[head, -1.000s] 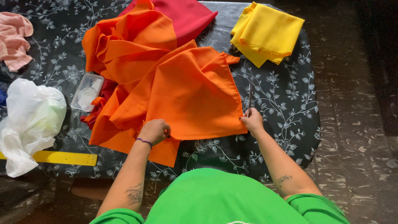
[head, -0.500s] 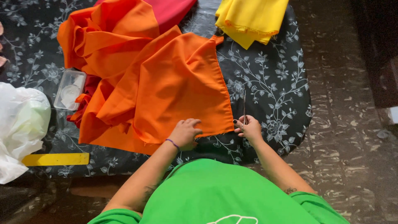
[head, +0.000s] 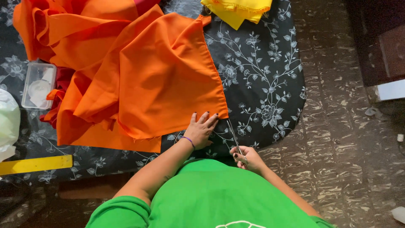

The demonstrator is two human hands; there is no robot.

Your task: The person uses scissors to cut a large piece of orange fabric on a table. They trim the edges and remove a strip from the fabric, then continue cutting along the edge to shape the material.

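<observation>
One large orange cloth [head: 139,71] is spread over the flowered table cover [head: 261,84], up and to the left of both hands. Its near corner is pinned flat by the left hand [head: 201,130], whose fingers are open and spread. Scissors [head: 234,137] are gripped by the right hand [head: 247,158], just right of the left hand, blades pointed at that corner. A yellow ruler [head: 36,164] is seen far left of the left hand, and a clear plastic box [head: 38,85] above it.
</observation>
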